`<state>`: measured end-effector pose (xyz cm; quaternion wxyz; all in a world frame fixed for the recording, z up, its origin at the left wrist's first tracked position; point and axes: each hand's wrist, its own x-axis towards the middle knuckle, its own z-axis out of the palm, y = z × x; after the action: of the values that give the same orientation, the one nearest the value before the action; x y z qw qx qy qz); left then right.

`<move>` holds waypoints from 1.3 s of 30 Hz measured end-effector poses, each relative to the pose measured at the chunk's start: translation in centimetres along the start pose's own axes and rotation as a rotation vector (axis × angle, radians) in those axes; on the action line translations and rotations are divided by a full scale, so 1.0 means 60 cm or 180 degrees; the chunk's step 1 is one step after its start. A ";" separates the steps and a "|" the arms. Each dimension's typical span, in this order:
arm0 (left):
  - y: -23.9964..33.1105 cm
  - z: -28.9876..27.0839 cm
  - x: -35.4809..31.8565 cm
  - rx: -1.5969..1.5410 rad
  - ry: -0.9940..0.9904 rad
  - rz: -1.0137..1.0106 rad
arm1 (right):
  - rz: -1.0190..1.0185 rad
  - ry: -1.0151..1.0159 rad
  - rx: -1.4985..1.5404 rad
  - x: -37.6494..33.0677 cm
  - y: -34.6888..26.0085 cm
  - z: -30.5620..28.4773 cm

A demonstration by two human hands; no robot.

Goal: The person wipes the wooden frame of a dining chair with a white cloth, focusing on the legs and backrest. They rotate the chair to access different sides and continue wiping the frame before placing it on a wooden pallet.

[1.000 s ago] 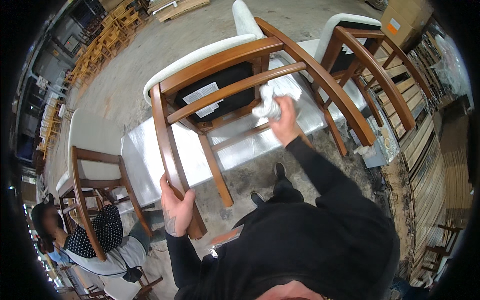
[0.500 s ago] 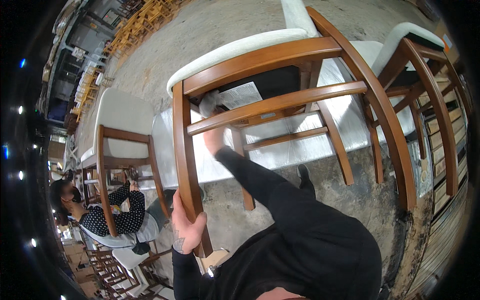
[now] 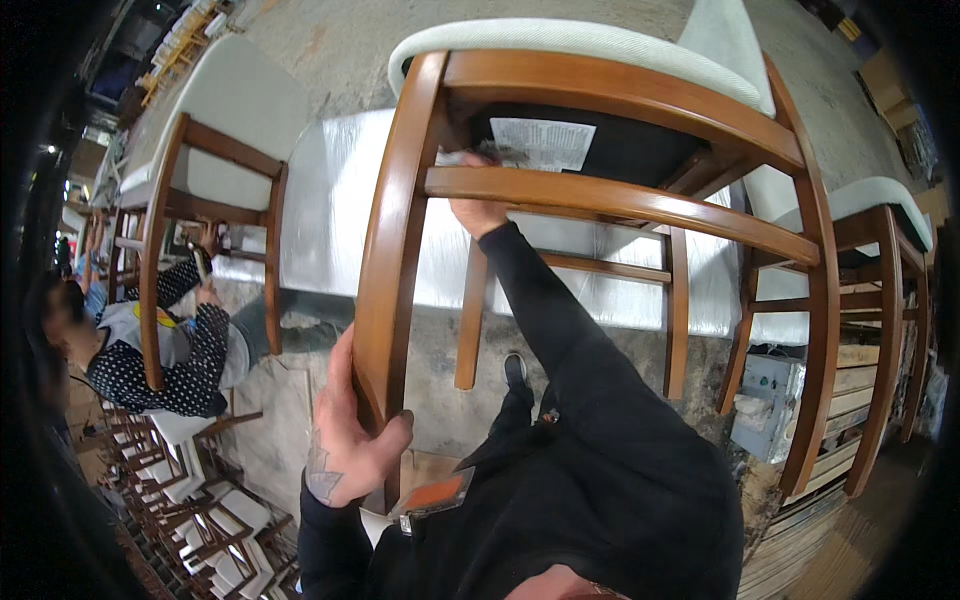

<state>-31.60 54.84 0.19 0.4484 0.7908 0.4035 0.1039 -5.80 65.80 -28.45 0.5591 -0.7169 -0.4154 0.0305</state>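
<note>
The wooden chair (image 3: 600,190) leg is clasped by the left hand (image 3: 345,430); a white cloth (image 3: 455,157) is pinched under its seat by the right hand (image 3: 478,205).

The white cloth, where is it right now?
In the head view the white cloth is upper centre, pressed by the right hand against the underside of the wooden chair, beside the paper label.

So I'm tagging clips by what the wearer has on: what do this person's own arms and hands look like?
Both arms are in long black sleeves. The hands are bare, no gloves. The left hand has a dark tattoo on its back near the wrist. The right hand shows no marking I can make out.
</note>
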 end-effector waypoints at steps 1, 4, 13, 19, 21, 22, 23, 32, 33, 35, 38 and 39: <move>-0.004 -0.003 0.001 0.0090 -0.0032 -0.0010 | -0.0478 0.0190 -0.0798 -0.028 0.026 0.010; -0.013 -0.014 0.004 0.0377 -0.0109 0.0228 | 0.0234 0.0123 -0.1229 -0.099 0.077 0.019; -0.008 -0.012 0.005 0.0162 -0.0099 0.0029 | -0.0964 0.1060 -0.0030 0.043 -0.079 -0.011; -0.010 -0.011 0.006 0.0269 -0.0127 0.0003 | 0.0257 0.0755 0.0266 -0.025 -0.034 -0.005; -0.013 -0.007 0.003 0.0159 -0.0122 0.0071 | 0.1163 0.0613 0.0030 -0.062 -0.032 -0.016; -0.014 -0.006 0.002 0.0180 -0.0105 0.0077 | 0.0724 0.1133 0.0376 -0.062 -0.039 -0.024; -0.015 -0.005 0.000 0.0143 -0.0073 0.0096 | 0.0829 0.1416 0.0674 -0.061 -0.053 -0.033; -0.009 -0.003 0.004 0.0057 -0.0137 0.0117 | 0.1269 0.1612 0.1253 0.074 -0.158 -0.059; -0.007 -0.002 0.004 0.0072 -0.0160 0.0095 | 0.0774 0.1175 -0.0005 0.064 -0.150 -0.071; -0.004 -0.001 0.006 0.0209 -0.0125 0.0173 | 0.1764 0.0791 0.0693 0.043 -0.144 -0.095; -0.001 0.000 0.007 0.0260 -0.0100 0.0267 | 0.0679 0.1672 0.1332 0.035 -0.167 -0.105; 0.000 -0.001 0.006 0.0260 -0.0130 0.0339 | 0.0277 0.1917 0.1358 0.037 -0.180 -0.103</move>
<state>-31.38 55.16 0.14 0.4177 0.8307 0.3555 0.0949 -7.25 62.70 -16.27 0.7912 -0.5781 -0.1858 -0.0722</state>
